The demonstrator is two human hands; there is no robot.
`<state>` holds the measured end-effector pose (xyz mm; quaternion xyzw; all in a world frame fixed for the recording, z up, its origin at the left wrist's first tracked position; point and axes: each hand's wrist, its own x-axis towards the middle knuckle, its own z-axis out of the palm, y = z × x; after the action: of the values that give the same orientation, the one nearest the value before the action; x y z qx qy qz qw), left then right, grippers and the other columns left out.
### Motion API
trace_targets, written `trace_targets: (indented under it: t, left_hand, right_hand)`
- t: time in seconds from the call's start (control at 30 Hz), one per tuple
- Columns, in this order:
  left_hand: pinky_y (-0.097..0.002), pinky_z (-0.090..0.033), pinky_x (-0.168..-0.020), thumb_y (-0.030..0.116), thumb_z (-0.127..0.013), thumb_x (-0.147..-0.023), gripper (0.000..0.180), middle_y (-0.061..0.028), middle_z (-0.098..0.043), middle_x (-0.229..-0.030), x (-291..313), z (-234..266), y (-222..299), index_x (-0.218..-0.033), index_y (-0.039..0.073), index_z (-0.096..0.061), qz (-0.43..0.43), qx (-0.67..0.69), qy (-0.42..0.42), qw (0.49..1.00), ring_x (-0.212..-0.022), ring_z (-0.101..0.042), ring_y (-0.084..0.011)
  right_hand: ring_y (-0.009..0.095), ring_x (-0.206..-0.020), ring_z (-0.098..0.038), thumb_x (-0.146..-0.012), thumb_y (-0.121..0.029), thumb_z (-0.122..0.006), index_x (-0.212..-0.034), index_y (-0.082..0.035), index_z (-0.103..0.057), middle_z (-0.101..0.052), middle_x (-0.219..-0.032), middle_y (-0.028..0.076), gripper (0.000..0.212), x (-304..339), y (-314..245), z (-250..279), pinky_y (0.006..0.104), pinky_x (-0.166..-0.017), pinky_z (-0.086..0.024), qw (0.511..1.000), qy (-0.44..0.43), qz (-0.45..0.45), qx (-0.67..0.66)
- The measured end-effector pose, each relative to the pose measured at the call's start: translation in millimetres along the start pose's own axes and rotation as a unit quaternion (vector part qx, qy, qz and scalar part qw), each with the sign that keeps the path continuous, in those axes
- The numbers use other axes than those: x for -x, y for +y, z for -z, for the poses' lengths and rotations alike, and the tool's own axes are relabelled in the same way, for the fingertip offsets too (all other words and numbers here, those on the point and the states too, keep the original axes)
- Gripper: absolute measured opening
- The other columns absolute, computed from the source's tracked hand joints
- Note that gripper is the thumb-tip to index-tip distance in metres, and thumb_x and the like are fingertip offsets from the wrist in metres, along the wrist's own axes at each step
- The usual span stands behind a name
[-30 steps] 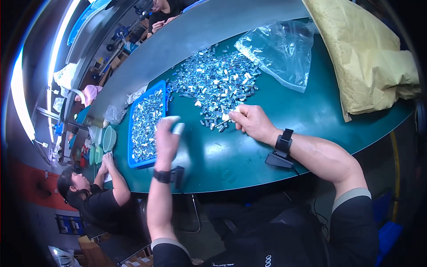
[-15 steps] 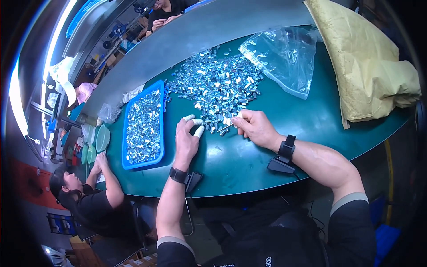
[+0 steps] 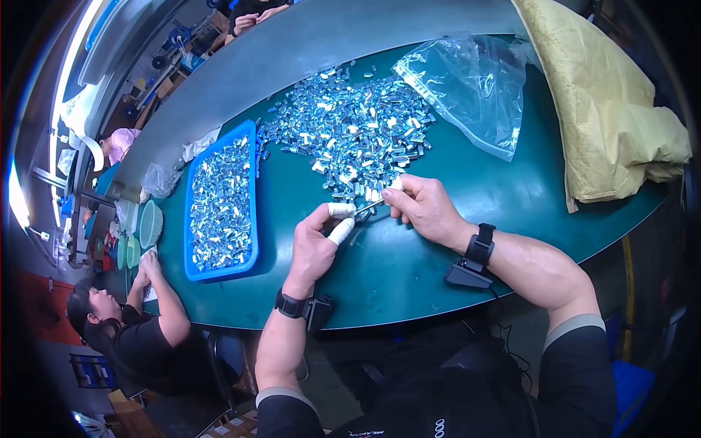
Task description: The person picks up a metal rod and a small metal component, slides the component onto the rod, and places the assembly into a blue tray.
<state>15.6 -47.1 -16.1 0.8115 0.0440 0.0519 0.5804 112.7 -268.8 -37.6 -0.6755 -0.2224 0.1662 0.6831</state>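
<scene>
A thin metal rod (image 3: pixel 371 206) is pinched between the thumb and fingers of my right hand (image 3: pixel 432 210), pointing left. Its tip meets the fingertips of my left hand (image 3: pixel 315 244), whose thumb and index finger wear white finger covers and are pressed together. Whatever sits between those left fingertips is too small to make out. Just beyond both hands spreads a heap of small shiny metal pieces (image 3: pixel 358 131) on the green table (image 3: pixel 409 285). More such pieces (image 3: pixel 221 204) fill a blue tray (image 3: pixel 253 241) left of my left hand.
A clear plastic bag (image 3: pixel 478 95) lies at the far right of the heap, beside a large tan sack (image 3: pixel 606 117). A co-worker (image 3: pixel 139 321) sits at the left edge near green baskets (image 3: pixel 150 223). Another person's hands (image 3: pixel 255 18) show across the table.
My left hand has moved right, from the heap's near edge to the rod's tip, and its fingers have closed. My right hand keeps hold of the rod. The view has shifted slightly.
</scene>
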Motion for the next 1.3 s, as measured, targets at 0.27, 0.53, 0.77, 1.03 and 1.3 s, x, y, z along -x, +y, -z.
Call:
trace_targets:
  t: [0.27,0.53,0.77,1.03,1.3]
  left_hand:
    - [-0.0253,-0.055,-0.083,-0.002,-0.072,-0.094,0.022,-0.0039,-0.074,-0.104,1,-3,-4,-0.115,0.0,-0.07,-0.001,-0.03,-0.061,0.998,-0.094,-0.069,-0.0104]
    - [-0.024,-0.055,-0.076,-0.002,-0.071,-0.095,0.022,-0.0029,-0.073,-0.1,2,-10,-10,-0.116,0.001,-0.071,-0.023,0.062,-0.049,0.997,-0.087,-0.068,-0.0088]
    - [-0.0246,-0.055,-0.076,0.002,-0.07,-0.097,0.019,-0.0052,-0.074,-0.103,2,-10,-10,-0.116,0.0,-0.071,-0.023,0.066,-0.027,0.997,-0.086,-0.068,-0.0097]
    - [-0.0245,-0.055,-0.074,0.001,-0.067,-0.098,0.018,-0.0055,-0.074,-0.102,1,9,-4,-0.116,0.002,-0.07,-0.047,0.056,0.026,0.997,-0.083,-0.068,-0.0109]
    - [-0.0293,-0.055,-0.083,0.005,-0.068,-0.098,0.024,-0.0078,-0.074,-0.109,5,141,-1,-0.122,0.003,-0.07,-0.11,-0.233,0.337,0.905,-0.096,-0.07,-0.0167]
  right_hand:
    - [0.006,-0.059,-0.059,-0.101,-0.022,-0.068,-0.09,-0.002,-0.068,-0.07,-0.072,0.002,0.024,2,2,-3,0.0259,-0.053,-0.046,0.999,-0.022,0.029,-0.004]
    - [0.007,-0.057,-0.059,-0.101,-0.025,-0.068,-0.08,-0.002,-0.07,-0.069,-0.068,0.003,0.032,5,-8,-2,0.0256,-0.052,-0.045,0.996,-0.072,-0.013,0.052]
    - [0.011,-0.054,-0.062,-0.101,-0.032,-0.067,-0.072,-0.003,-0.069,-0.067,-0.06,0.005,0.041,1,-4,-5,0.0288,-0.051,-0.046,0.986,-0.089,0.022,0.136]
    - [0.008,-0.054,-0.06,-0.104,-0.033,-0.063,-0.073,-0.003,-0.066,-0.067,-0.063,0.003,0.044,2,-3,-2,0.0272,-0.05,-0.045,0.995,-0.094,-0.002,0.023]
    - [0.007,-0.054,-0.059,-0.105,-0.034,-0.062,-0.074,-0.004,-0.066,-0.068,-0.064,0.002,0.042,1,-4,0,0.0263,-0.05,-0.045,0.998,-0.07,0.003,0.004]
